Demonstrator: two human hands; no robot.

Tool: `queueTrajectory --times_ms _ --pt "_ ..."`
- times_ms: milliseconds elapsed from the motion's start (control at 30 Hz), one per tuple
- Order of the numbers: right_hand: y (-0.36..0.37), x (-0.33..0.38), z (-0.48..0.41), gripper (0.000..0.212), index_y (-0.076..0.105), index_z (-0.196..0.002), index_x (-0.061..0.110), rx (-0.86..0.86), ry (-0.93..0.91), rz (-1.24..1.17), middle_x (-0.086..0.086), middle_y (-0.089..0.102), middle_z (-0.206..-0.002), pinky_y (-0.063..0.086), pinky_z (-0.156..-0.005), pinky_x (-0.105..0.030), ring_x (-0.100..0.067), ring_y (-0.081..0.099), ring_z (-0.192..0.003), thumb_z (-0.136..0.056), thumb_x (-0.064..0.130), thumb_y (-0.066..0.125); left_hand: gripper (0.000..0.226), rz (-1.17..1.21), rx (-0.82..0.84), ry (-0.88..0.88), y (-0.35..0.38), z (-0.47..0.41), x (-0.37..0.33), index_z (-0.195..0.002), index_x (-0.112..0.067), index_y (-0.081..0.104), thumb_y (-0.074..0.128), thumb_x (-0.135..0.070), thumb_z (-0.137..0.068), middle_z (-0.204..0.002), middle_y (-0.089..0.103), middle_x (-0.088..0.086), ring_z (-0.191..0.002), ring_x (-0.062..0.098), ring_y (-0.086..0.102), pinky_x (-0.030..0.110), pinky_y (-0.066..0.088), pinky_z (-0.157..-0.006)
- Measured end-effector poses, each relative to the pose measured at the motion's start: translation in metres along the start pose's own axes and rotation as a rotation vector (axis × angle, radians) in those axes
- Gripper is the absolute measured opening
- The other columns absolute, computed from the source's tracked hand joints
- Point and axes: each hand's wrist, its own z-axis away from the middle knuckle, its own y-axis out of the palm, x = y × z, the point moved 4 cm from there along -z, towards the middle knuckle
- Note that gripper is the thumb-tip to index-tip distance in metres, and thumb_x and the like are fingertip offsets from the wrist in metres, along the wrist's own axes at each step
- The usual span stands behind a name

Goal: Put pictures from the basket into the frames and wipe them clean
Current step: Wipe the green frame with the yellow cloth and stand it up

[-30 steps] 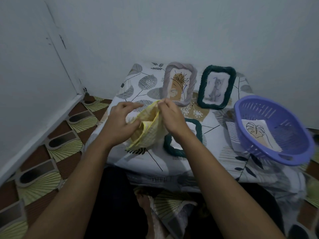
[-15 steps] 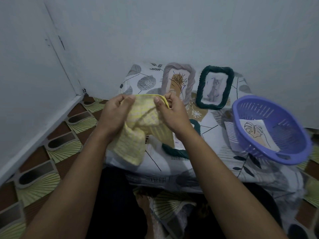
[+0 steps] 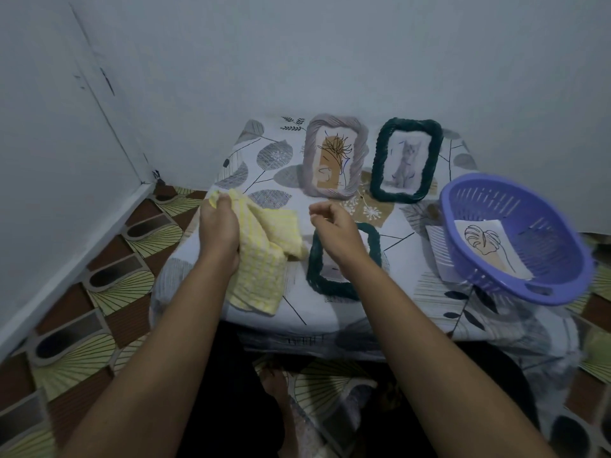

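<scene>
The dark green frame lay flat on the leaf-print table, its long axis running away from the person. The right hand hovered over its far end, fingers loosely curled and holding nothing. Just left of the frame the left hand gripped a bunched yellow cloth hanging close to its left rail, so a wipe looked likeliest to come from that side. Beyond the frame a grey frame and a green upright frame stood filled by the wall, and to its right a purple basket held one more picture.
</scene>
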Motion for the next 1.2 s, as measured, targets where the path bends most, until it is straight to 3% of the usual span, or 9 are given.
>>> queueTrajectory --times_ms 133,233,300,400,667,867,1000,1100,1200 --pt "-0.022 -0.013 0.007 0.019 0.062 -0.11 0.023 -0.047 0.043 0.013 0.011 0.063 -0.107 0.05 -0.085 -0.03 -0.009 0.06 -0.097 -0.095 0.014 0.054 0.031 -0.283 0.003 0.055 0.017 0.012 0.02 -0.125 -0.026 0.033 0.039 -0.035 -0.096 -0.123 0.056 0.014 -0.106 0.033 0.057 0.051 0.048 -0.099" --pt "-0.044 -0.026 0.012 0.019 0.062 -0.106 0.032 -0.12 0.086 0.118 0.012 0.065 -0.108 0.052 -0.092 -0.04 -0.011 0.061 -0.09 -0.091 0.022 0.055 0.049 -0.494 0.094 0.099 0.039 0.025 0.032 -0.152 -0.023 0.023 0.034 -0.028 -0.105 -0.146 0.046 0.014 -0.127 0.035 0.047 0.042 0.037 -0.107" --pt "-0.062 -0.034 0.014 0.021 0.061 -0.105 0.036 -0.219 0.1 0.291 0.01 0.065 -0.113 0.042 -0.102 -0.046 -0.019 0.06 -0.104 -0.087 0.027 0.055 0.051 -0.63 0.193 0.141 0.054 0.031 0.041 -0.157 -0.022 0.022 0.031 -0.029 -0.107 -0.161 0.028 0.009 -0.146 0.033 0.028 0.043 0.022 -0.118" --pt "-0.086 -0.049 0.015 0.031 0.057 -0.123 0.03 -0.304 0.182 0.603 0.001 0.055 -0.134 0.027 -0.104 -0.044 -0.026 0.041 -0.129 -0.092 0.03 0.054 0.051 -0.827 0.355 0.191 0.076 0.035 0.057 -0.158 -0.024 0.021 0.029 -0.03 -0.108 -0.167 0.004 0.011 -0.152 0.039 0.003 0.048 0.006 -0.123" --pt "-0.094 -0.075 0.02 0.053 0.049 -0.134 0.019 -0.164 0.237 0.9 -0.003 0.033 -0.154 0.021 -0.106 -0.048 -0.027 0.024 -0.14 -0.093 0.053 0.047 0.056 -0.982 0.575 0.28 0.1 0.051 0.081 -0.155 -0.009 0.026 0.023 -0.039 -0.108 -0.162 0.025 0.016 -0.151 0.032 0.015 0.041 0.008 -0.122" --pt "-0.091 -0.064 0.017 0.046 0.052 -0.127 0.022 -0.236 0.327 0.639 -0.003 0.048 -0.135 0.028 -0.101 -0.041 -0.026 0.032 -0.132 -0.084 0.034 0.063 0.055 -0.979 0.576 0.291 0.096 0.052 0.082 -0.153 -0.008 0.032 0.024 -0.039 -0.108 -0.16 0.03 0.015 -0.15 0.027 0.021 0.035 0.011 -0.12" --pt "-0.083 -0.057 0.02 0.036 0.038 -0.121 0.017 -0.234 0.317 -0.038 -0.012 0.058 -0.117 0.048 -0.082 -0.036 -0.022 0.058 -0.096 -0.091 0.015 0.058 0.051 -0.746 0.515 0.206 0.088 0.056 0.077 -0.145 -0.012 0.046 0.029 -0.043 -0.107 -0.147 0.049 0.011 -0.138 0.028 0.042 0.033 0.031 -0.108" --pt "-0.076 -0.047 0.023 0.03 0.033 -0.124 0.018 -0.215 0.361 -0.417 -0.013 0.06 -0.098 0.054 -0.069 -0.037 -0.022 0.062 -0.079 -0.1 0.009 0.048 0.055 -0.593 0.507 0.113 0.083 0.057 0.07 -0.149 -0.015 0.042 0.03 -0.048 -0.106 -0.154 0.042 0.005 -0.143 0.021 0.036 0.024 0.024 -0.102" --pt "-0.075 -0.041 0.022 0.022 0.04 -0.126 0.016 -0.253 0.298 -0.47 -0.011 0.065 -0.099 0.057 -0.072 -0.039 -0.022 0.066 -0.082 -0.106 0.02 0.045 0.052 -0.568 0.594 0.173 0.086 0.063 0.059 -0.155 -0.028 0.03 0.029 -0.047 -0.107 -0.16 0.029 -0.006 -0.147 0.013 0.025 0.024 0.016 -0.113"
